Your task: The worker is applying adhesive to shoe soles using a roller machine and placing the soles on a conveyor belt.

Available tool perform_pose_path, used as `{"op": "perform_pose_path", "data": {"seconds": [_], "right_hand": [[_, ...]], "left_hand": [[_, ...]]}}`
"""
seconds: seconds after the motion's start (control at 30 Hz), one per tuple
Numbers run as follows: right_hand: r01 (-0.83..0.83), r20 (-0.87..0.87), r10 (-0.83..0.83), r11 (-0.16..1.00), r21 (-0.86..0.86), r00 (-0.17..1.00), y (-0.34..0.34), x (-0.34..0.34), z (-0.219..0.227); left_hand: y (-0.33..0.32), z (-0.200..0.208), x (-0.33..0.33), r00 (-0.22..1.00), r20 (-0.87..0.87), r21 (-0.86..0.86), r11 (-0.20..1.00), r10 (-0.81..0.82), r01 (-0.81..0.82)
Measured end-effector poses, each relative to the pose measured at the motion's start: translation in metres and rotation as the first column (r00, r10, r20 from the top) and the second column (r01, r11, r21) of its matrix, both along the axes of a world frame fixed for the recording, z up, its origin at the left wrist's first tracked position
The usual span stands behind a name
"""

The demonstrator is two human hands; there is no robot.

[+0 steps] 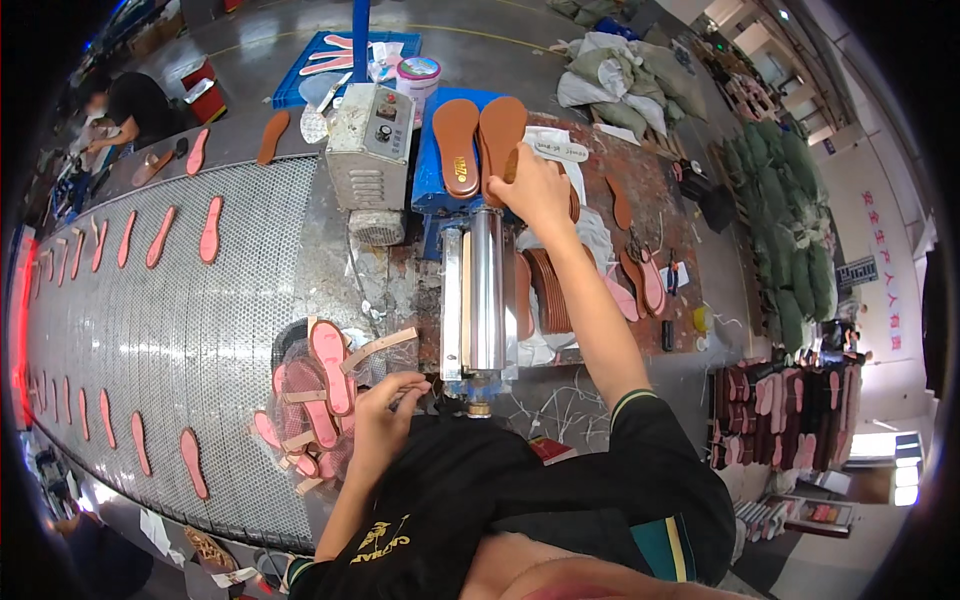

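Two brown insoles lie side by side on the blue top of a roller machine. My right hand reaches over the rollers, its fingers closed on the lower end of the right-hand insole. Left of that one is the other insole, with a small gold mark at its heel. My left hand is beside the near end of the rollers, fingers loosely bent and apart, with nothing visible in it. Close to it, pink-lined sandals with beige straps are heaped on a mesh-covered bin.
On the left, a perforated conveyor carries rows of pink soles. A grey control box stands beside the machine. Stacked brown insoles and scissors lie on the worn table at right. Farther left, another person sits bent over work.
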State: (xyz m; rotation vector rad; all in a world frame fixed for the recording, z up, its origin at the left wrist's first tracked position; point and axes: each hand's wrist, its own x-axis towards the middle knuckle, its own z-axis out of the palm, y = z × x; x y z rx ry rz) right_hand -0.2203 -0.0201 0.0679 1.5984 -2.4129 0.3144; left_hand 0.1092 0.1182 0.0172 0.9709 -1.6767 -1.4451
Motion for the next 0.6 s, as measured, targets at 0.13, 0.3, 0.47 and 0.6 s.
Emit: {"op": "perform_pose_path", "data": {"seconds": [0.13,0.3,0.47,0.6], "right_hand": [[0.035,0.42,0.111,0.945,-0.326,0.901,0.01,-0.037,-0.011],[0.564,0.772,0.565,0.55,-0.615,0.291,0.071,-0.057,-0.009],[0.756,0.809,0.535,0.418,-0.504,0.244,0.186,-0.122,-0.083],[0.797,0.904,0.354,0.46,-0.391,0.239,0.227,-0.109,-0.13]], "left_hand": [[-0.026,-0.003,0.008,0.996,0.047,-0.102,0.992,-0.07,0.074],[-0.047,-0.012,0.012,0.992,0.064,-0.047,0.993,-0.107,0.111],[-0.053,-0.036,0.005,0.996,0.056,0.091,0.994,-0.069,0.063],[-0.073,-0.059,-0.015,0.986,0.079,0.194,0.973,-0.144,0.126]]}}
